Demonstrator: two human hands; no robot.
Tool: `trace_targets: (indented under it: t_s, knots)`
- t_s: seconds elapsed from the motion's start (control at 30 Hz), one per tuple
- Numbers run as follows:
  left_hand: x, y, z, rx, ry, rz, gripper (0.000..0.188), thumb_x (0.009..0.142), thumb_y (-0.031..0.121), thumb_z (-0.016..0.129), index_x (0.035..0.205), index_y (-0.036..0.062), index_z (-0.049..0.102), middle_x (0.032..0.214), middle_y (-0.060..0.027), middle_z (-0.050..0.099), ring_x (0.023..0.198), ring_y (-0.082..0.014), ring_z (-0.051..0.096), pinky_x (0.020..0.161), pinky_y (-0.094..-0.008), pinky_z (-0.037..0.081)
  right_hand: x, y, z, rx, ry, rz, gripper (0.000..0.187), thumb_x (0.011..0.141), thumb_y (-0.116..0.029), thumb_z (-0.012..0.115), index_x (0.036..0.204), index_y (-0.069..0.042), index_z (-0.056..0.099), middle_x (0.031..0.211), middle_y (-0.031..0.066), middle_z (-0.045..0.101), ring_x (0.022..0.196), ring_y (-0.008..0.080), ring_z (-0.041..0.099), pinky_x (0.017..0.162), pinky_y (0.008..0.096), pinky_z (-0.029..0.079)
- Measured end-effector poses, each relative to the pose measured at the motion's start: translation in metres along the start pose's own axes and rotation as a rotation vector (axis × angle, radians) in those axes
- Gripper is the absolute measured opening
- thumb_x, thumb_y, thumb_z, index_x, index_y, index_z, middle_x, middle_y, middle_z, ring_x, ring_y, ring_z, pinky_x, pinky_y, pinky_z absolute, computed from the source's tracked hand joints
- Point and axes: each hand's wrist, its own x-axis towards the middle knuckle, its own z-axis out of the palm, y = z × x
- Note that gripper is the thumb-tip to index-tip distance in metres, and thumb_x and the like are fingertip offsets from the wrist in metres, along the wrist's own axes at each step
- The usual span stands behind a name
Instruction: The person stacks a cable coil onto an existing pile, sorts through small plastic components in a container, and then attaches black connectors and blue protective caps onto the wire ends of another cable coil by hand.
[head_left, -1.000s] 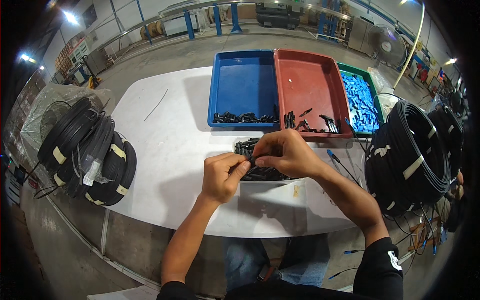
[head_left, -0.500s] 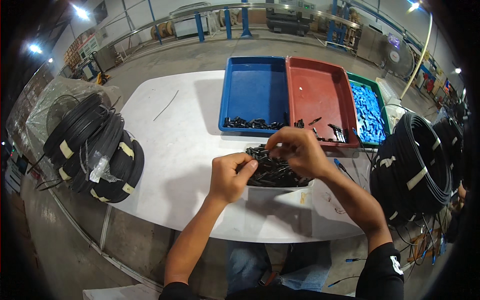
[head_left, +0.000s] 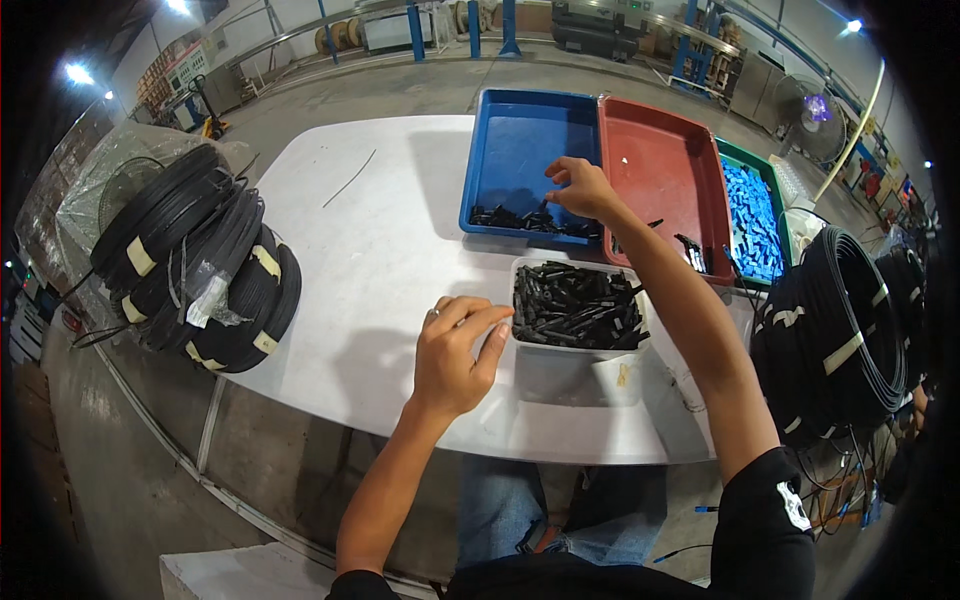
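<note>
A white box (head_left: pixel 580 350) heaped with small black plastic connector pieces (head_left: pixel 575 305) stands on the table in front of me. At its left edge is my left hand (head_left: pixel 460 350), fingers half bent and thumb apart from them; I see nothing held there. My right hand (head_left: pixel 580 188) reaches past the box and hovers over the blue tray (head_left: pixel 530 120). Its fingers are curled loosely but apart, with nothing visible between them. Below that hand, a row of black pieces (head_left: pixel 515 218) lies along the tray's near side.
Beside the blue tray stands a red tray (head_left: pixel 655 150) with a few black pieces, then a green tray (head_left: pixel 785 215) of small blue parts. Coils of black cable (head_left: pixel 160 240) stack at the left; another coil (head_left: pixel 830 330) stands right. A thin wire (head_left: pixel 350 178) lies on the white table (head_left: pixel 340 250).
My right hand has left the box of connector pieces and moved forward over the blue tray. My left hand has drawn back slightly, its pinch loosened. The whole view has shifted a little.
</note>
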Motion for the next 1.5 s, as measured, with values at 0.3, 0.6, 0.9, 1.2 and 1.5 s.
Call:
trace_targets:
  t_s: [0.3,0.6,0.9,1.2,1.5]
  knots:
    - [-0.028,0.014,0.005,0.062,0.059,0.059,0.022,0.08,0.008,0.073,0.102,0.0067,0.075,0.096,-0.0068,0.067,0.088,-0.0255,0.061,0.079,-0.0375,0.046,-0.105,-0.075,-0.058,0.147,-0.347,-0.179,0.029,0.08,-0.007,0.075,0.108,-0.004,0.072,0.105,0.0128,0.072,0.097,0.0289,0.068,0.09,0.0384,0.053]
    - [-0.021,0.012,0.021,0.19,0.069,0.101,0.017,0.077,0.01,0.077,0.094,0.0102,0.077,0.094,-0.0004,0.065,0.089,-0.0215,0.058,0.079,-0.0362,0.043,-0.139,-0.076,-0.052,-0.077,-0.471,-0.565,0.028,0.081,-0.002,0.072,0.109,-0.009,0.072,0.124,0.013,0.06,0.121,0.0332,0.052,0.103,0.0421,0.044]
    - [-0.021,0.017,0.013,0.152,-0.052,0.11,0.022,0.084,0.017,0.072,0.104,0.0075,0.076,0.104,-0.0038,0.067,0.1,-0.0247,0.058,0.088,-0.039,0.042,-0.145,-0.065,-0.071,-0.07,-0.51,-0.475,0.022,0.083,0.003,0.069,0.103,-0.006,0.071,0.113,0.0127,0.063,0.109,0.0318,0.061,0.094,0.0415,0.05]
    - [-0.02,0.017,0.012,0.036,0.007,0.065,0.021,0.087,0.015,0.068,0.104,0.0052,0.075,0.104,-0.0094,0.07,0.102,-0.0287,0.06,0.093,-0.0397,0.042,-0.138,-0.08,-0.041,-0.115,-0.326,-0.583,0.03,0.077,-0.001,0.076,0.106,-0.005,0.071,0.107,0.0141,0.065,0.098,0.0325,0.065,0.083,0.0393,0.052]
    - [0.028,-0.01,0.016,0.058,-0.055,0.046,0.014,0.078,0.011,0.077,0.091,0.0046,0.077,0.093,-0.0106,0.07,0.091,-0.0302,0.062,0.084,-0.0394,0.049,-0.132,-0.065,-0.066,0.12,-0.463,-0.321,0.029,0.077,0.005,0.073,0.105,0.0,0.071,0.101,0.0158,0.072,0.095,0.0281,0.071,0.086,0.037,0.055]
